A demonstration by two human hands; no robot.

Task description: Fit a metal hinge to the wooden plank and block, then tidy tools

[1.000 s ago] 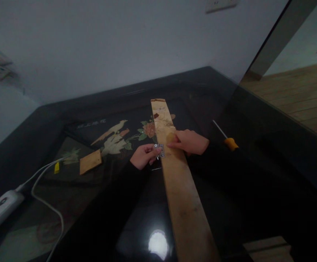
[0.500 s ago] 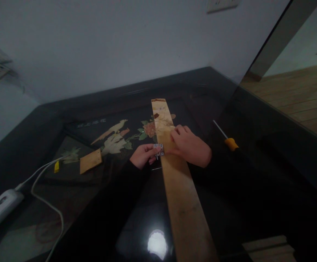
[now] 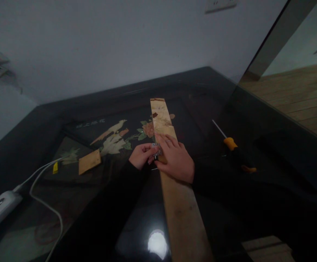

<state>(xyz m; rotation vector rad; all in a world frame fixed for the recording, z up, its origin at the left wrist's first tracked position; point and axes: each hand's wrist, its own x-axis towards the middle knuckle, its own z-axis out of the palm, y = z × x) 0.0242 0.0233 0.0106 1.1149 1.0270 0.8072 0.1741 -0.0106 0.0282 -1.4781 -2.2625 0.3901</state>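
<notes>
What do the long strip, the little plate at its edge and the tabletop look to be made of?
Long strip: bare, matte wood, judging by its tan, grainy face. Little plate, pinched by the left hand: likely bright metal, silvery, with screw holes, hinge-like. Tabletop: glossy black, lacquer or glass, mirroring a lamp.

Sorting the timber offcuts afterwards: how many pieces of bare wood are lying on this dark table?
2. A long pale wooden plank runs down the middle under the right hand; a small square wooden piece lies further left. More may be hidden beyond the frame.
</notes>
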